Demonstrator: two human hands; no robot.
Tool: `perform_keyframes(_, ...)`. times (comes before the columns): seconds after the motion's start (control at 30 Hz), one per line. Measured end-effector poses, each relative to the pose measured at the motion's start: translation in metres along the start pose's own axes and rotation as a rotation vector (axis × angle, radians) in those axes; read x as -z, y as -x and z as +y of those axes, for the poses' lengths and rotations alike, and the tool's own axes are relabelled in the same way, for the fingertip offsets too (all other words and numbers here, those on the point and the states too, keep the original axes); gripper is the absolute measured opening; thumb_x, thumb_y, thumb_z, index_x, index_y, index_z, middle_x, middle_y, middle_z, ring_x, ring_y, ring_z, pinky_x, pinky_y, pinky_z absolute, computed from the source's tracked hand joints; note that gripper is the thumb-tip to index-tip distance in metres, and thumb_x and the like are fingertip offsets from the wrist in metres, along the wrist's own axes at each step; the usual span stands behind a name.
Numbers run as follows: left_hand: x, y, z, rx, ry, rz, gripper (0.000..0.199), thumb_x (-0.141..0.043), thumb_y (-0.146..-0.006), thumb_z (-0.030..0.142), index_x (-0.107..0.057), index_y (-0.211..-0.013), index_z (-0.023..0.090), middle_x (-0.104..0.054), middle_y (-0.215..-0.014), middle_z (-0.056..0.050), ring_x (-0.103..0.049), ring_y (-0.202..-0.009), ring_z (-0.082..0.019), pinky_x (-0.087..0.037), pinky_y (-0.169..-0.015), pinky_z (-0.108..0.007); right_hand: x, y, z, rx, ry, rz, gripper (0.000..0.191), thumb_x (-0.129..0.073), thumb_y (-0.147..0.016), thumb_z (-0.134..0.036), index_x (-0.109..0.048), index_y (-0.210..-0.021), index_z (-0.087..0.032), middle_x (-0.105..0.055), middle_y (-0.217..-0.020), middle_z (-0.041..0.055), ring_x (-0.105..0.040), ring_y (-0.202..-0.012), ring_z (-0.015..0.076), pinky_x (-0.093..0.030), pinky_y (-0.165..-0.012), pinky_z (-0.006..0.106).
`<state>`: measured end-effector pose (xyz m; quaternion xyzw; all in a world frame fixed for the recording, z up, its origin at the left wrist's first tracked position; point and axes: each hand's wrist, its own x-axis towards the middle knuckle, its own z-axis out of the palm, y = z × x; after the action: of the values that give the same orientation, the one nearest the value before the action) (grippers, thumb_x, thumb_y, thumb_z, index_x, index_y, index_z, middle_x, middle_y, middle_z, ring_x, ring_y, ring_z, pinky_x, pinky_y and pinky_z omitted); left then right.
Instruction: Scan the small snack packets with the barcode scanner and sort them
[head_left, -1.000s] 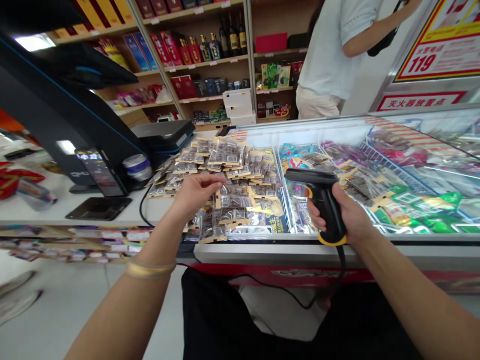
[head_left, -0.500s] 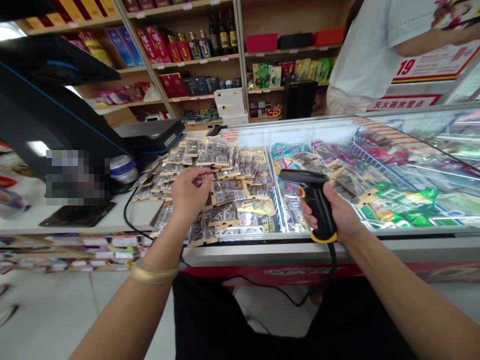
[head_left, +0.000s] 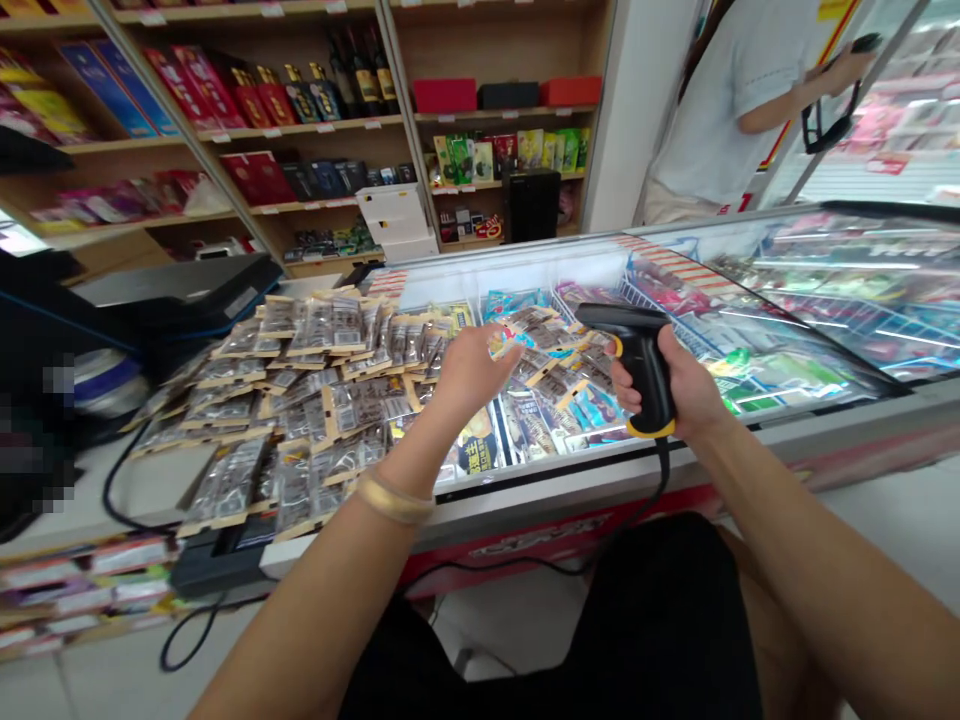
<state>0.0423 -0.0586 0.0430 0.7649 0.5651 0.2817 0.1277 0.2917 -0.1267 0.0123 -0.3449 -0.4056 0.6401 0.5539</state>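
Observation:
My right hand (head_left: 686, 385) is wrapped round the grip of a black and yellow barcode scanner (head_left: 646, 365), its head pointing left above the freezer. My left hand (head_left: 480, 365) is over the freezer glass, left of the scanner, blurred by motion; its fingertips are partly hidden, and whether it holds anything does not show. Left of it lies a heap of clear and tan snack packets (head_left: 337, 330), spread over the counter and the freezer's left end. More tan-edged packets (head_left: 559, 375) lie between my two hands.
The glass-topped freezer (head_left: 480, 495) stretches right, with baskets of coloured packs inside. A scanner cable (head_left: 525, 563) loops over my lap. A person in white (head_left: 712, 120) stands behind, holding a dark object. Shelves (head_left: 300, 130) line the back; dark equipment (head_left: 180, 290) stands left.
The view has swung to the right. My left hand has moved from above the packet heap rightward, closer to the scanner. My right hand still holds the scanner.

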Motion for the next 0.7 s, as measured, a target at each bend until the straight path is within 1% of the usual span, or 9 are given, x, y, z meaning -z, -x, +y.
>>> perform_keyframes(0.1,-0.023,-0.011,0.008,0.126,-0.113,-0.167,0.065,-0.067,-0.086,0.054,-0.061,-0.138,0.015,-0.068,-0.134,-0.02,-0.06,-0.13,-0.036,-0.047,-0.107,-0.045,0.012,0.001,0.007,-0.014,-0.006,0.03,0.062,-0.076,-0.07,-0.075,-0.061,-0.094,-0.019,-0.053,-0.064,-0.0023,-0.044,-0.047,0.0101,-0.04,-0.04,0.022)
perform_keyframes(0.17,-0.033,-0.014,0.006,0.15,-0.126,-0.204,0.071,-0.071,-0.082,0.056,-0.06,-0.139,0.015,-0.067,-0.135,-0.021,-0.058,-0.133,-0.038,-0.044,-0.109,-0.046,0.013,0.002,0.011,-0.019,-0.007,0.037,0.063,-0.073,-0.073,-0.075,-0.061,-0.099,-0.019,-0.052,-0.064,-0.0026,-0.044,-0.047,0.0104,-0.039,-0.04,0.021)
perform_keyframes(0.27,-0.041,-0.012,-0.003,0.142,-0.046,-0.151,0.077,-0.08,-0.075,0.054,-0.06,-0.139,0.017,-0.065,-0.135,-0.021,-0.059,-0.129,-0.037,-0.045,-0.109,-0.047,0.011,0.003,0.014,-0.035,0.006,0.03,0.061,-0.066,-0.079,-0.075,-0.062,-0.103,-0.018,-0.052,-0.063,-0.0024,-0.044,-0.047,0.0107,-0.038,-0.04,0.022)
perform_keyframes(0.37,-0.044,-0.01,-0.013,0.107,0.154,0.005,0.083,-0.091,-0.062,0.044,-0.062,-0.135,0.019,-0.061,-0.136,-0.02,-0.062,-0.121,-0.034,-0.05,-0.104,-0.049,0.008,0.004,0.013,-0.071,0.01,0.017,0.061,-0.068,-0.079,-0.074,-0.062,-0.101,-0.018,-0.054,-0.063,-0.0019,-0.046,-0.046,0.0107,-0.039,-0.04,0.021)
perform_keyframes(0.43,-0.046,-0.01,-0.016,0.093,0.339,0.116,0.08,-0.095,-0.054,0.033,-0.065,-0.128,0.02,-0.063,-0.128,-0.016,-0.064,-0.114,-0.031,-0.054,-0.097,-0.045,0.007,0.005,0.014,-0.087,0.001,0.017,0.06,-0.071,-0.076,-0.074,-0.061,-0.098,-0.018,-0.055,-0.063,-0.002,-0.047,-0.046,0.0103,-0.04,-0.04,0.021)
perform_keyframes(0.5,-0.047,-0.012,-0.017,0.169,0.558,0.169,0.081,-0.095,-0.051,0.025,-0.063,-0.125,0.02,-0.067,-0.111,-0.01,-0.067,-0.099,-0.025,-0.057,-0.083,-0.039,0.008,0.006,0.014,-0.086,-0.014,0.023,0.06,-0.073,-0.075,-0.073,-0.061,-0.097,-0.019,-0.056,-0.063,-0.0022,-0.048,-0.044,0.0099,-0.041,-0.039,0.021)
perform_keyframes(0.57,-0.047,-0.014,-0.016,0.279,0.796,0.164,0.079,-0.094,-0.05,0.023,-0.061,-0.122,0.019,-0.067,-0.093,-0.004,-0.066,-0.081,-0.019,-0.056,-0.07,-0.033,0.009,0.007,0.016,-0.082,-0.023,0.021,0.059,-0.072,-0.076,-0.073,-0.061,-0.098,-0.019,-0.056,-0.064,-0.0022,-0.047,-0.044,0.0098,-0.042,-0.039,0.022)
perform_keyframes(0.6,-0.046,-0.015,-0.015,0.32,0.901,0.154,0.075,-0.094,-0.049,0.025,-0.062,-0.116,0.018,-0.066,-0.085,-0.001,-0.064,-0.073,-0.016,-0.054,-0.067,-0.03,0.009,0.008,0.016,-0.082,-0.023,0.016,0.058,-0.071,-0.077,-0.072,-0.061,-0.098,-0.019,-0.056,-0.064,-0.0023,-0.046,-0.044,0.0096,-0.042,-0.039,0.022)
perform_keyframes(0.7,-0.042,-0.015,-0.014,0.37,1.084,0.119,0.059,-0.096,-0.046,0.035,-0.063,-0.093,0.018,-0.06,-0.069,0.005,-0.06,-0.063,-0.011,-0.052,-0.066,-0.027,0.01,0.009,0.017,-0.088,-0.001,-0.016,0.059,-0.073,-0.076,-0.07,-0.062,-0.1,-0.018,-0.056,-0.064,-0.0021,-0.045,-0.044,0.0095,-0.041,-0.039,0.021)
